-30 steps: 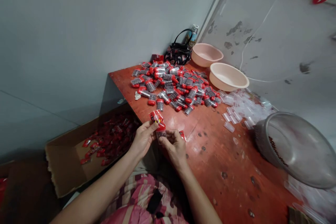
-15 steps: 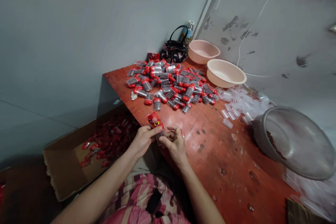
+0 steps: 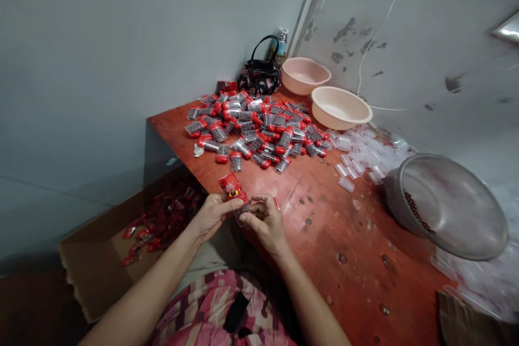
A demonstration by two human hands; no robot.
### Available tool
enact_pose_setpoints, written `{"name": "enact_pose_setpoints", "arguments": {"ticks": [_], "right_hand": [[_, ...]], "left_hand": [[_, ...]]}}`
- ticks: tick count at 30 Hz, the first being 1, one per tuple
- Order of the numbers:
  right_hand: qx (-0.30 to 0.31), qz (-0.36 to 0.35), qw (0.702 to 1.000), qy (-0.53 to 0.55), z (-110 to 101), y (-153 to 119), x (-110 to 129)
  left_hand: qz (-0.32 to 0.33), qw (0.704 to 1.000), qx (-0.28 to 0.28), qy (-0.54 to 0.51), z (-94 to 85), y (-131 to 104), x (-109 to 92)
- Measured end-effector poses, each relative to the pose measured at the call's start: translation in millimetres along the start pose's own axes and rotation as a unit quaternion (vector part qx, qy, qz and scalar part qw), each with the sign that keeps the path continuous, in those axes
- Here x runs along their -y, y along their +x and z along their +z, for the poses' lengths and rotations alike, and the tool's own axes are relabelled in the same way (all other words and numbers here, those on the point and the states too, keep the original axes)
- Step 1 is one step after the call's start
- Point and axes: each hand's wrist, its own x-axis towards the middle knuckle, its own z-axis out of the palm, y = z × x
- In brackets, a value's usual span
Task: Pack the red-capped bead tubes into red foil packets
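Observation:
A red printed packet (image 3: 233,186) is pinched between the thumb and fingers of my left hand (image 3: 214,214), near the front edge of the red table (image 3: 320,259). Close beside it, my right hand (image 3: 264,220) is closed on the lower, clear end of the same packet, its thumb and fingers pressed together. A small red bit shows behind the right fingers; what it belongs to is hidden. Beyond my hands lies a large pile of clear containers with red caps and dark contents (image 3: 259,127).
Pink basin (image 3: 306,77), cream basin (image 3: 341,109), black handbag (image 3: 259,77) and bottle (image 3: 280,46) stand at the back. Clear empty tubes (image 3: 360,157) and a tilted metal bowl (image 3: 450,205) lie right. A cardboard box (image 3: 93,267) of red packets is lower left.
The whole view has shifted, so the table and its things appear farther left and slightly higher. Both hands keep their hold on the packet, with the right fingers slightly changed in pose.

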Motion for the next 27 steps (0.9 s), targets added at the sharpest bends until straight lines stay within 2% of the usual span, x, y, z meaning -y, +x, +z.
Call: {"name": "enact_pose_setpoints", "arguments": {"ticks": [3, 5, 8, 10, 12, 14, 17, 19, 22, 23, 25, 27], "right_hand": [[-0.032, 0.013, 0.999, 0.016, 3.2, -1.4, -4.6], [-0.037, 0.022, 0.999, 0.026, 4.7, -1.9, -6.9], [-0.056, -0.026, 0.995, -0.079, 5.7, -2.9, -6.0], [-0.058, -0.066, 0.982, -0.166, 5.3, -3.6, -2.6], [-0.039, -0.063, 0.985, -0.154, 4.7, -4.0, 0.8], [-0.022, -0.018, 0.998, -0.051, 4.5, -4.4, 1.8], [-0.030, 0.039, 0.997, 0.065, 5.2, -6.5, -1.6], [-0.044, 0.024, 0.998, 0.027, 6.0, -8.8, -4.6], [-0.060, -0.031, 0.993, -0.092, 5.8, -10.4, -5.5], [-0.060, -0.034, 0.992, -0.101, 5.1, -9.9, -5.0], [-0.053, -0.008, 0.997, -0.047, 3.0, -7.5, -4.1], [-0.051, 0.031, 0.997, 0.045, 0.8, -4.7, -4.8]], "left_hand": [[-0.013, 1.000, -0.003, -0.004, 3.1, -2.5, 5.6], [-0.002, 0.999, -0.043, -0.003, 5.9, -3.4, 10.5], [0.041, 0.989, -0.142, -0.022, 11.1, -2.3, 17.4], [0.054, 0.984, -0.164, -0.046, 14.7, -1.7, 19.5], [0.043, 0.988, -0.131, -0.066, 17.6, -2.9, 18.5], [0.016, 0.995, -0.067, -0.078, 18.2, -5.7, 15.2], [-0.030, 0.996, 0.004, -0.080, 13.9, -9.3, 10.3], [-0.036, 0.998, -0.003, -0.053, 9.5, -9.2, 9.5], [-0.004, 0.997, -0.072, 0.006, 7.4, -7.1, 12.9], [0.009, 0.995, -0.096, 0.016, 8.6, -6.9, 15.0], [0.023, 0.992, -0.119, 0.018, 13.3, -8.4, 19.6], [0.019, 0.995, -0.101, 0.005, 19.0, -11.9, 23.7]]}}
